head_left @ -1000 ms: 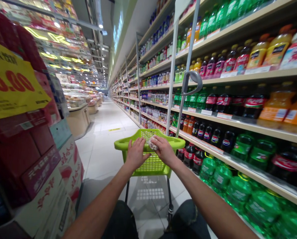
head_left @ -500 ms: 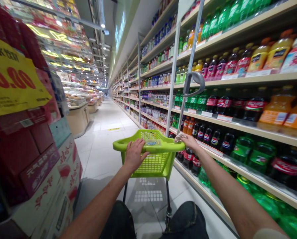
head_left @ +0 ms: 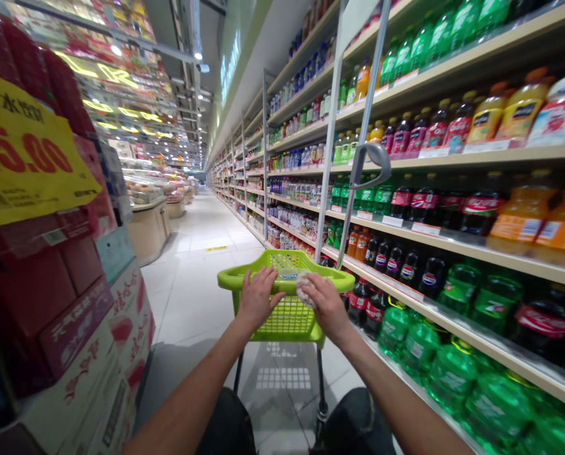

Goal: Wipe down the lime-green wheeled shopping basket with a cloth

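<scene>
A lime-green shopping cart with a lattice basket stands upright in front of my knees. My left hand rests over the left half of its handle, fingers across the top and thumb on the near side. A crumpled whitish cloth or tissue is bunched under the fingers of my right hand. That hand presses it to the handle, right of the middle, beside a small clear label. The right hand's fingertips are partly hidden by the cloth.
Shelves of soda bottles run along the right, close to the cart. A metal pole with a grey handle leans there. Stacked cartons under a yellow price sign stand at the left. The tiled aisle stretches ahead.
My right hand has slid the cloth leftward along the handle, from its right end to near the middle. My left hand stays in place on the handle.
</scene>
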Tool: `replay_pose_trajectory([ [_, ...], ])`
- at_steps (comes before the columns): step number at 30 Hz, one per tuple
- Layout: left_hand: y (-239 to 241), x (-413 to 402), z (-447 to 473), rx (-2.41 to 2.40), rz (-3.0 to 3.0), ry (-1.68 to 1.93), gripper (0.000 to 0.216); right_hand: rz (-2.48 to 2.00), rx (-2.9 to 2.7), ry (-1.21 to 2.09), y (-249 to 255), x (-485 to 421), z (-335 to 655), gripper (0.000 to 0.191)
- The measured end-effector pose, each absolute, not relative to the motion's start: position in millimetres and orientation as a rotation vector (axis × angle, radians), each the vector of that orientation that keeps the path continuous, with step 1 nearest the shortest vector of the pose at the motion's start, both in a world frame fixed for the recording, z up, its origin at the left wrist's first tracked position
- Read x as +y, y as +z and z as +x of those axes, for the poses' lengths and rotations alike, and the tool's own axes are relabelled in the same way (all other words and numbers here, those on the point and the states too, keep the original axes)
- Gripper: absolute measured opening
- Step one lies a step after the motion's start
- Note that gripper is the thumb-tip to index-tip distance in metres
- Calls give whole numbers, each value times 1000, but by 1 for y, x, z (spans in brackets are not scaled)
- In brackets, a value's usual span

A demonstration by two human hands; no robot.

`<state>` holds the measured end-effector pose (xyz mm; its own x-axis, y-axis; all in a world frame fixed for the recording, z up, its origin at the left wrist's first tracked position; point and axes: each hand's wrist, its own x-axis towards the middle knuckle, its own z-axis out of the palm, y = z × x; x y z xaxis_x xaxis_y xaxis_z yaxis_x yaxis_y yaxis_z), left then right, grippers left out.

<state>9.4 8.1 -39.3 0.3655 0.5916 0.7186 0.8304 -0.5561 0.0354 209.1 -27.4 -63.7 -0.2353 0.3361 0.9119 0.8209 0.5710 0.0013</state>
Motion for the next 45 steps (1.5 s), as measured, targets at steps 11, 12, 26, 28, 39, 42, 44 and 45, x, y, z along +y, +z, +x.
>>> replay_pose_trajectory([
  [11, -40, 7, 18, -1280, -2287, -1064, 41, -1127, -1725, -588, -65, -22, 215, 42],
  [12, -40, 7, 19, -1281, -2283, -1062, 41, -1103, -1762, -590, -65, -21, 208, 43],
  [26, -40, 2, 30, -1331, -2258, -1062, 41, -1063, -1808, -614, -63, -16, 210, 43],
  [28, -39, 2, 29, -1328, -2257, -1057, 41, -1073, -1815, -634, -63, -14, 215, 42],
  [39, -39, -2, 36, -1355, -2237, -1036, 42, -1111, -1767, -610, -61, -11, 210, 43],
  [42, -37, 0, 27, -1343, -2236, -1001, 44, -1126, -1793, -615, -61, -11, 219, 43],
  [44, -36, 1, 18, -1371, -2208, -998, 45, -1220, -1704, -620, -63, -11, 242, 44],
  [45, -36, 2, 14, -1388, -2194, -999, 46, -1261, -1646, -623, -64, -11, 252, 45],
])
